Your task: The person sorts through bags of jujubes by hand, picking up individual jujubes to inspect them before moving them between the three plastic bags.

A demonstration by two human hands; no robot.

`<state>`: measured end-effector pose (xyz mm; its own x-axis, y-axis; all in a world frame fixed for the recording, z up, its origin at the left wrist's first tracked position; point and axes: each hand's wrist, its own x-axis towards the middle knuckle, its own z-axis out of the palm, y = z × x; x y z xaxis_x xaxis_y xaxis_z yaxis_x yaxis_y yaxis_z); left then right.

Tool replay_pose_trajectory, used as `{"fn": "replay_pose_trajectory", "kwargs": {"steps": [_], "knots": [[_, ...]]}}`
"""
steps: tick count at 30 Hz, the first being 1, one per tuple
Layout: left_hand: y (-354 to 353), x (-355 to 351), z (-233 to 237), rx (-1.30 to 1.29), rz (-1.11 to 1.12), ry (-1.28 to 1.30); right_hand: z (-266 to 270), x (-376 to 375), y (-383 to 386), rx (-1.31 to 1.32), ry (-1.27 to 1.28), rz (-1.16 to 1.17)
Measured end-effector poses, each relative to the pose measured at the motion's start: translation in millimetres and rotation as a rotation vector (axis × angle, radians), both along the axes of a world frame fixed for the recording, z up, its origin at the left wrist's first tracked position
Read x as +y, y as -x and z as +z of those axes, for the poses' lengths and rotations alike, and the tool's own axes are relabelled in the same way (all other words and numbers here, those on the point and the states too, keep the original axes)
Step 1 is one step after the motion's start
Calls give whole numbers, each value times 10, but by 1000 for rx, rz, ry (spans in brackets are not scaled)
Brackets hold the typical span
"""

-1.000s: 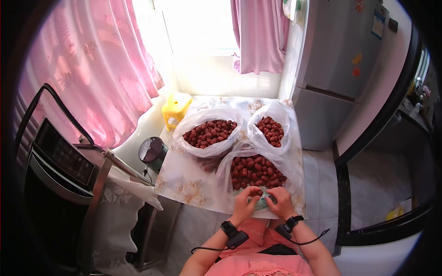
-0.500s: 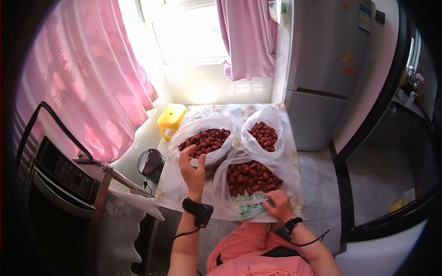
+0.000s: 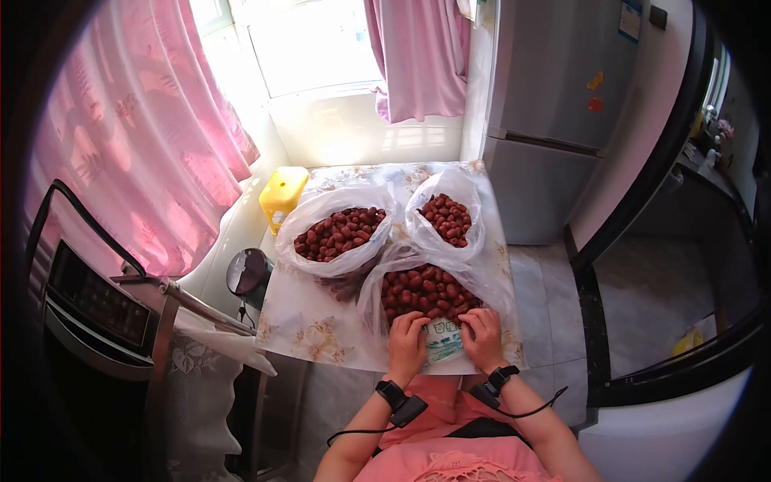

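Observation:
Three clear plastic bags of red dates lie on a floral-clothed table (image 3: 309, 331). The nearest bag (image 3: 426, 291) sits at the table's front edge. My left hand (image 3: 407, 345) and my right hand (image 3: 483, 337) both rest on its front rim, fingers curled at the edge of the dates, on either side of a green printed patch of the bag. Whether a date is pinched in the fingers is hidden. A bigger bag (image 3: 337, 233) lies behind to the left, and a smaller bag (image 3: 446, 217) behind to the right.
A yellow stool (image 3: 282, 191) stands at the table's far left corner, under pink curtains and a bright window. A grey fridge (image 3: 554, 136) stands right of the table. A round dark bin (image 3: 246, 273) and a metal rack (image 3: 169, 321) are on the left.
My left hand, which had been over the big left bag half a second ago, has come back to the near bag's rim. My right hand stayed on that bag.

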<state>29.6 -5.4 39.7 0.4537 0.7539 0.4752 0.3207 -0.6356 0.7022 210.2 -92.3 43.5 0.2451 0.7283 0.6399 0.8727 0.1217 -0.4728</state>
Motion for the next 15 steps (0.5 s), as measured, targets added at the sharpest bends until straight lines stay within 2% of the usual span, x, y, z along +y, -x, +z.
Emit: {"fn": "replay_pose_trajectory", "kwargs": {"steps": [2,9,15], "knots": [[-3,-5,-24,42,10,-119,2,1,6,6,6,-7],[-23,-63,1,22,53,-47,44,2,28,5,29,-6],[-43,-32,-15,42,51,-151,28,4,14,4,31,8]]}}
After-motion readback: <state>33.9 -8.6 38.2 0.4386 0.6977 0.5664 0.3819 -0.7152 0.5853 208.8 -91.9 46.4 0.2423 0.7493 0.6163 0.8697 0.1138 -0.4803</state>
